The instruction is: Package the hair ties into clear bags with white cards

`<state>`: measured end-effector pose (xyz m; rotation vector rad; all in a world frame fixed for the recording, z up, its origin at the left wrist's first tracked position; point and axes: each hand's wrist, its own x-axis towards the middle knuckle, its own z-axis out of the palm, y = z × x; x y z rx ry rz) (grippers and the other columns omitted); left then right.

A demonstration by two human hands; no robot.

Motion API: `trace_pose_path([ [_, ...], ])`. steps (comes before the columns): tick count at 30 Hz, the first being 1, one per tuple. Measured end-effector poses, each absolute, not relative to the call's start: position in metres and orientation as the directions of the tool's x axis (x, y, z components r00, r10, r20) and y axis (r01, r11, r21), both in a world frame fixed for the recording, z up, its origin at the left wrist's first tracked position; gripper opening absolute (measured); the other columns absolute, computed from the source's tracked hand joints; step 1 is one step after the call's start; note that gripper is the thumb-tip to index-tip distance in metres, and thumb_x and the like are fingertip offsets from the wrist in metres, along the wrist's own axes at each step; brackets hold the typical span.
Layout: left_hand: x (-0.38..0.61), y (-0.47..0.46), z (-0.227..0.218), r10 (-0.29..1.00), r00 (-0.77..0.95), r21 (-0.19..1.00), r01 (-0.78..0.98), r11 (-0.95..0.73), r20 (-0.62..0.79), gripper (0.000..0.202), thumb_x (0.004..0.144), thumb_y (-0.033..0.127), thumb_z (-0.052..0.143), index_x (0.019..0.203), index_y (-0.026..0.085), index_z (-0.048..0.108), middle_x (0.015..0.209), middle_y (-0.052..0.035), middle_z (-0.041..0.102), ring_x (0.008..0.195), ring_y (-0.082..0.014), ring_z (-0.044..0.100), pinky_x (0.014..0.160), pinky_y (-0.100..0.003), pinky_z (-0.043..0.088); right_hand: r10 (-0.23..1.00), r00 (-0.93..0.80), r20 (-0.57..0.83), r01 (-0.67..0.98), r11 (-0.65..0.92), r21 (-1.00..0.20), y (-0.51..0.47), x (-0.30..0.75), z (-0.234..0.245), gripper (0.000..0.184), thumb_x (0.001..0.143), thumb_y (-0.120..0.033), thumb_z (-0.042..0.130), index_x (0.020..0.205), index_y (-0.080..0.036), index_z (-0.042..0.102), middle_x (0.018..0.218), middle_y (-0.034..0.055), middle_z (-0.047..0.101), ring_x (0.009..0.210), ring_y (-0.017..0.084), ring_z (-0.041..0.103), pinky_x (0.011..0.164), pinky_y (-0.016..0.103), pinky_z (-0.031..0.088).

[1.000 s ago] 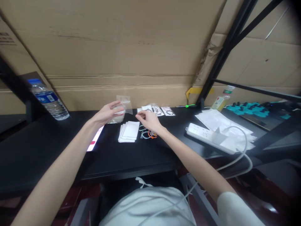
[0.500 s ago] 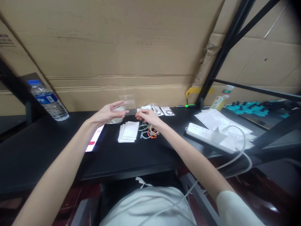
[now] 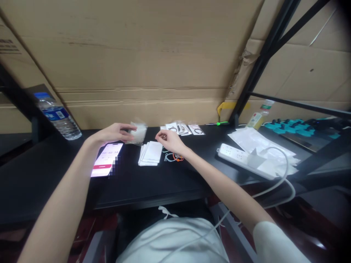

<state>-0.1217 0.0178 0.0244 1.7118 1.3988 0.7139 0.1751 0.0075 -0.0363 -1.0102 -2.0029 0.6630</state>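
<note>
My left hand (image 3: 113, 132) reaches over the black desk (image 3: 153, 182) with its fingertips on a pile of clear plastic bags (image 3: 138, 133) at the back. My right hand (image 3: 169, 140) hovers with thumb and fingers pinched together above a small heap of coloured hair ties (image 3: 173, 157); what the pinch holds is too small to make out. A stack of white cards (image 3: 150, 153) lies between the two hands. Behind my right hand lie a few filled bags with black hair ties (image 3: 184, 129).
A lit phone (image 3: 106, 164) lies under my left forearm. A water bottle (image 3: 57, 117) stands at the back left. A white power strip (image 3: 241, 156) with its cable, flat plastic bags (image 3: 255, 140), a small yellow bottle (image 3: 256, 117) and teal parts (image 3: 287, 126) sit at right. Cardboard forms the back wall.
My left hand has dropped from holding up a clear bag to the bag pile on the desk. My right hand has drawn back slightly over the hair ties. The phone is now uncovered.
</note>
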Motion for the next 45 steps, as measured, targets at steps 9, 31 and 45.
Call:
trace_pose_path([
  [9,-0.128,0.045,-0.002,0.987,0.103,0.564,0.811,-0.155,0.122,0.055,0.055,0.040,0.091,0.107,0.026,0.084,0.092,-0.0087,0.080,0.086,-0.0298,0.076,0.077,-0.035,0.061,0.810,-0.401,0.427,0.417,0.577,-0.702,0.006,0.172,-0.033,0.013,0.097,-0.024,0.062,0.095,-0.020,0.074,0.098,0.0048,0.080,0.087,0.017,0.073,0.081,0.029,0.053],
  [31,-0.127,0.059,-0.021,0.987,-0.109,0.555,0.832,0.024,0.120,0.080,0.058,0.044,0.093,0.131,0.024,0.067,0.116,-0.0144,0.078,0.079,-0.0273,0.077,0.056,-0.029,0.056,0.849,-0.433,0.302,0.641,0.526,-0.559,0.038,0.113,-0.032,0.021,0.097,-0.022,0.066,0.115,-0.020,0.077,0.117,0.0096,0.081,0.105,0.027,0.075,0.090,0.037,0.054],
  [45,-0.126,0.065,-0.025,0.993,0.084,0.368,0.924,-0.108,0.082,0.056,0.072,0.052,0.078,0.119,0.022,0.079,0.112,-0.0092,0.081,0.098,-0.0280,0.076,0.085,-0.032,0.055,0.754,-0.537,0.379,0.718,0.644,-0.265,0.045,0.092,-0.042,0.024,0.100,-0.028,0.065,0.118,-0.028,0.082,0.126,0.0090,0.072,0.119,0.030,0.064,0.098,0.040,0.053],
])
